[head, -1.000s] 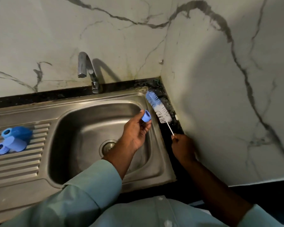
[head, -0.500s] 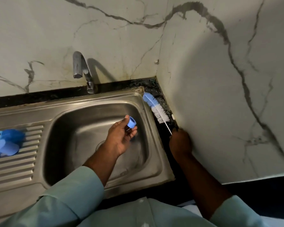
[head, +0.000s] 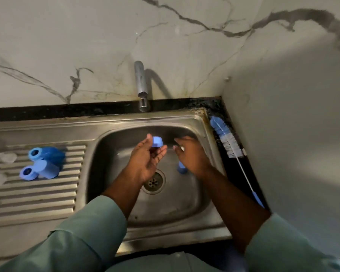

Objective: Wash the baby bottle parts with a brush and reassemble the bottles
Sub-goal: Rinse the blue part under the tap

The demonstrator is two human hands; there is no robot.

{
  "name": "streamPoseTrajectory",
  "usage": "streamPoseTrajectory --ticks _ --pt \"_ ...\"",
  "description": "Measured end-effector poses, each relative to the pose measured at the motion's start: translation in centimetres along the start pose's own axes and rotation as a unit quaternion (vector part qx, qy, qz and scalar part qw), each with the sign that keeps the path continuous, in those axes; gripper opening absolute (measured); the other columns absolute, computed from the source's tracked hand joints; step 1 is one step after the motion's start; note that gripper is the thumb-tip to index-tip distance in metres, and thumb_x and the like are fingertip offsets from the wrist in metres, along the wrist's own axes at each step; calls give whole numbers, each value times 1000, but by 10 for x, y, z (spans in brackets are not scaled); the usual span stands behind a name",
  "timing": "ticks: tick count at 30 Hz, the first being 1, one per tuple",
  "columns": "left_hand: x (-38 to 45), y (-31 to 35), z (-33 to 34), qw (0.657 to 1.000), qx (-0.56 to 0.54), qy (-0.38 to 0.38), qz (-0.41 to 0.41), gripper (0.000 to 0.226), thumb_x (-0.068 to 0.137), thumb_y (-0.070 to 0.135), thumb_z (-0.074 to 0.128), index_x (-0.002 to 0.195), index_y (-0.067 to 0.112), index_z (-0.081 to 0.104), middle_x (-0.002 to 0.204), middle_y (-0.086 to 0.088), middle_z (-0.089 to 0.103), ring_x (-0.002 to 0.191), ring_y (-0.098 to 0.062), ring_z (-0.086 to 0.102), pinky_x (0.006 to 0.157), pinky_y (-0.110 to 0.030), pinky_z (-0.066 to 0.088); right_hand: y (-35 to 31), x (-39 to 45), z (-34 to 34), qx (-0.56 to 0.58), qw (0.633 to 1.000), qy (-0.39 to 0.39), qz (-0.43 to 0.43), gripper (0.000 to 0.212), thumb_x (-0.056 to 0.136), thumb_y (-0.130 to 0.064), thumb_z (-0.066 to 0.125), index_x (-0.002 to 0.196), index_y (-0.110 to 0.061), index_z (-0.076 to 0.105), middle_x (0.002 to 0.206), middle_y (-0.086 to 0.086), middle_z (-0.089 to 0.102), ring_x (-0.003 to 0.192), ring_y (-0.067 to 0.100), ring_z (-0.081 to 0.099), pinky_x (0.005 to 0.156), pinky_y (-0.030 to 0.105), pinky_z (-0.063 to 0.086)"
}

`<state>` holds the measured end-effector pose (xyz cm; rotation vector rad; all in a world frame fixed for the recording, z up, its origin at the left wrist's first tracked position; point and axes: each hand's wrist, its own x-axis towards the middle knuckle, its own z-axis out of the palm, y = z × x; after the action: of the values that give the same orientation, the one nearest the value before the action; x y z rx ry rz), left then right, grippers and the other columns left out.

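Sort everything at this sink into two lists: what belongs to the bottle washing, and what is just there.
Belongs to the job:
blue ring, in left hand
small brush, in right hand
long brush, on the counter
blue bottles, on the drainboard
sink
tap

Just there:
marble wall

Person's body as seen from the head camera. Two bare forearms, each ending in a bare hand: left hand [head: 145, 161], right hand [head: 192, 156], with no rings, watch or gloves visible. Left sleeve [head: 82, 238]: pale grey-green woven fabric, long, drawn back above the wrist, with a stitched cuff edge and soft creases along the arm. Right sleeve [head: 287, 244]: same pale grey-green fabric, likewise ending short of the wrist, cuff edge angled. Shirt front [head: 165, 264]: same fabric between the sleeves at the bottom edge, bearing a small pale button
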<state>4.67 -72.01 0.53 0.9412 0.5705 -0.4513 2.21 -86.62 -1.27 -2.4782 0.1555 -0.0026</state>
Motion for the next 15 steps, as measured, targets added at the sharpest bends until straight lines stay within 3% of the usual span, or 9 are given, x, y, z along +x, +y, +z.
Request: streamPoseTrajectory --ticks 3,7,11,15 --pt "17 17 -12 999 6 38 6 31 94 39 60 103 9 64 98 -13 67 88 -23 66 73 -30 55 -44 52 12 58 998 -6 -17 38 94 -16 56 131 -6 56 131 16 58 122 28 53 104 29 37" --pt "41 31 -27 998 -33 59 -7 12 97 21 59 102 10 61 96 -13 65 82 -20 65 77 -31 56 -84 113 23 93 994 -32 -44 42 97 -8 48 139 -8 46 135 16 53 122 28 52 99 28 38" --pt "66 36 -37 996 -36 82 -20 11 98 17 57 106 10 60 107 -16 64 94 -25 66 82 -36 56 -88 149 52 55 990 -98 -83 42 97 -7 45 138 -12 48 140 15 49 127 28 48 107 29 35" --pt "88 29 -40 994 -29 97 -31 5 99 15 56 101 11 59 102 -13 65 93 -25 64 88 -38 56 -64 165 55 127 990 37 -58 29 94 -10 53 120 -4 63 115 16 65 108 27 61 94 32 49"
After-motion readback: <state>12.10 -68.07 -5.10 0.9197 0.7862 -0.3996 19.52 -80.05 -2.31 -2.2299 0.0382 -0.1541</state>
